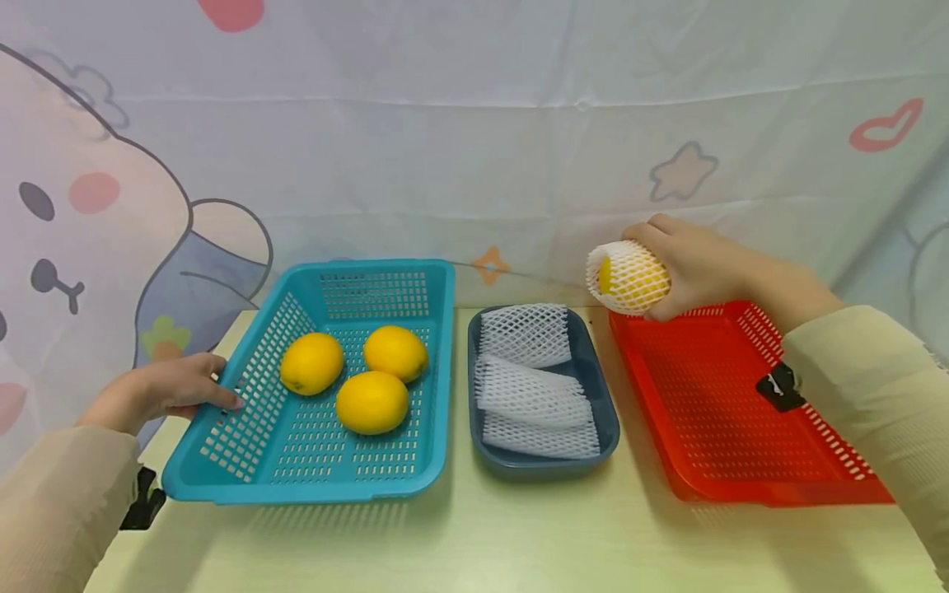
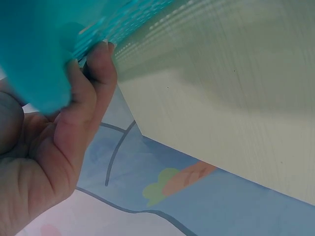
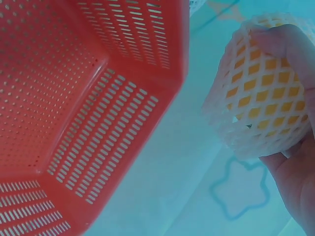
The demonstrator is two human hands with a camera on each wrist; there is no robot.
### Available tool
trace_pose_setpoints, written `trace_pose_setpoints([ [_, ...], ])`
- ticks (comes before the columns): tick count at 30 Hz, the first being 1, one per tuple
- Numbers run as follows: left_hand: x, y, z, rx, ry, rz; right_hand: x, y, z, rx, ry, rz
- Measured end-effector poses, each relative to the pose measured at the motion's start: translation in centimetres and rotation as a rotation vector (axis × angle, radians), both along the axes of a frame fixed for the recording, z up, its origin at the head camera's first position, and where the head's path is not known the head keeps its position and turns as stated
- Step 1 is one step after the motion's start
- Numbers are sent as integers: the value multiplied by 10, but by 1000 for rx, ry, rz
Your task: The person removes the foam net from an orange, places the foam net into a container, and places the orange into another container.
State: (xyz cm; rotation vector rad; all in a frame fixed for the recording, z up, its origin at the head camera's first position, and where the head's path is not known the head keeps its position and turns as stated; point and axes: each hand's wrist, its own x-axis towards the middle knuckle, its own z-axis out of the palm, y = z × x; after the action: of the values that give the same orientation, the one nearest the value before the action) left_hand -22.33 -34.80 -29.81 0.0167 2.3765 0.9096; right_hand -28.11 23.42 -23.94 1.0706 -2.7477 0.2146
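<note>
My right hand (image 1: pixel 685 259) holds a yellow fruit wrapped in a white foam net (image 1: pixel 630 278), raised above the far left corner of the red basket (image 1: pixel 652 387). In the right wrist view, thumb and fingers curl round the foam net (image 3: pixel 266 88), with yellow showing through its mesh. My left hand (image 1: pixel 178 385) grips the left rim of the blue basket (image 1: pixel 443 362), thumb over the rim and fingers curled beneath, as the left wrist view shows. Inside the blue basket lie three bare yellow fruits, one at the left (image 1: pixel 311 363), one at the right (image 1: pixel 396 353), one in front (image 1: pixel 372 402).
Between the baskets stands a dark grey tray (image 1: pixel 544 468) with several white foam nets (image 1: pixel 530 395) lying in it. All three containers sit on a pale table (image 1: pixel 519 535). A patterned cloth (image 1: pixel 474 148) hangs behind the table's far edge.
</note>
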Motion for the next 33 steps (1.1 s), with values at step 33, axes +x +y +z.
trace_pose_setpoints([
  [33,-1,-1,-1,-22,8,-7,21,-32,-2,26,-20,102],
])
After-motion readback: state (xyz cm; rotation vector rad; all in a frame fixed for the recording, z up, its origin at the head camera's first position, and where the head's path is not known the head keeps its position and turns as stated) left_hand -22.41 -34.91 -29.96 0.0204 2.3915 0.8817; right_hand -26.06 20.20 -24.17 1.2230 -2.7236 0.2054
